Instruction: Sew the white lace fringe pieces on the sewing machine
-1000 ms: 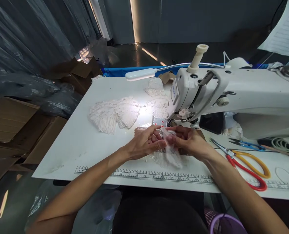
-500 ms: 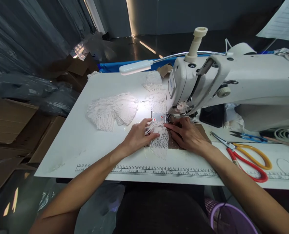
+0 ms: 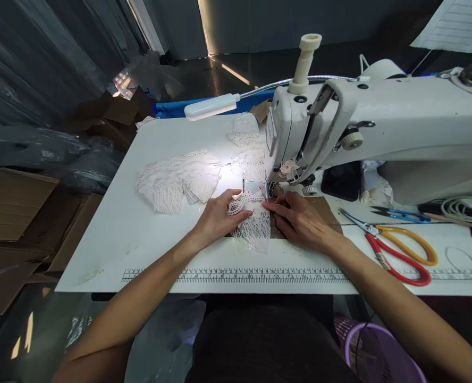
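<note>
A white lace piece [image 3: 252, 229] lies just in front of the sewing machine's [image 3: 295, 125] needle area, its pointed end toward me. My left hand [image 3: 219, 217] pinches its left edge between thumb and fingers. From the right, my right hand [image 3: 300, 218] presses its fingertips on the lace's upper right edge, close to the presser foot; its fingers are bent. Under the lace and my right hand is a brown sheet [image 3: 321, 210]. More lace [image 3: 254, 165] lies beyond the metal plate [image 3: 255, 188], to the left of the machine head.
A stack of lace pieces [image 3: 180, 181] lies left on the white table [image 3: 112, 229]. Scissors with red and yellow handles [image 3: 399, 247] and blue snips [image 3: 401, 214] lie right. A lamp [image 3: 212, 106] hangs over the table. Cardboard boxes [image 3: 16, 205] stand left; a purple basket [image 3: 363, 340] is below.
The view has shifted slightly. The lace's upper edge lies flatter and more spread between my hands, which keep nearly the same places at the machine.
</note>
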A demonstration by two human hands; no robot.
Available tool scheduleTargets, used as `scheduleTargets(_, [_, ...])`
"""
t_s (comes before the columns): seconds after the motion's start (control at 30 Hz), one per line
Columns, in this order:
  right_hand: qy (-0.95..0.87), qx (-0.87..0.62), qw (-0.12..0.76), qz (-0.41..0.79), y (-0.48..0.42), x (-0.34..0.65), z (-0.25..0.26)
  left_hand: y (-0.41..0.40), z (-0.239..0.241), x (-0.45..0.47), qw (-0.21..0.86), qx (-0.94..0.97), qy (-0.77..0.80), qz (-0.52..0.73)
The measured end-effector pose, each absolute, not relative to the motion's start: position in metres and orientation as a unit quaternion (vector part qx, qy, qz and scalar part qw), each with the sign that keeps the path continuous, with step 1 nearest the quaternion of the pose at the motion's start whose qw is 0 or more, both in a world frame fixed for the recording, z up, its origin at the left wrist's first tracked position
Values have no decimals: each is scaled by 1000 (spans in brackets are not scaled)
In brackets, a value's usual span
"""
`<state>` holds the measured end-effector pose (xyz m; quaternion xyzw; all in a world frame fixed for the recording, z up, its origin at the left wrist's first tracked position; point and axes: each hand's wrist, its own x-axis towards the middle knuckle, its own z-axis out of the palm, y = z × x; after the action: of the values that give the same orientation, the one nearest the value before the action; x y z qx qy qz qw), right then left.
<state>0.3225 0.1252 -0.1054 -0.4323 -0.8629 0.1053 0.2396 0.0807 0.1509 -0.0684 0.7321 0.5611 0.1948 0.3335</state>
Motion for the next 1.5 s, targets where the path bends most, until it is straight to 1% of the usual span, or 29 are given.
scheduleTargets(0.13, [-865,-438,231,86,126,321,-106,153,-70,78,350,729,558,184])
scheduleTargets(0.3, [-860,-444,241,74,122,320,-111,154,-67,77,354,727,563,171])
scheduleTargets(0.37, [-854,-448,250,89,121,322,-111,154,-66,78,380,711,569,165])
scheduleTargets(0.5, [-842,-435,277,156,121,329,-107,156,-64,77,423,686,570,158])
scheduleTargets(0.57, [-851,-413,274,174,122,333,-104,157,-64,76,420,689,569,158])
scheduleTargets(0.67, [-870,-391,251,165,121,335,-102,158,-65,75,412,694,566,164])
scheduleTargets(0.8, [-877,-392,232,154,121,336,-101,158,-66,76,418,687,571,162])
scheduleTargets(1.13, [-881,-390,216,158,119,337,-102,156,-63,78,426,675,579,166])
scheduleTargets(1.3, [-885,-390,201,153,120,338,-105,155,-58,78,446,668,573,161])
scheduleTargets(1.5, [-890,-383,205,142,122,339,-106,153,-61,76,386,711,558,184])
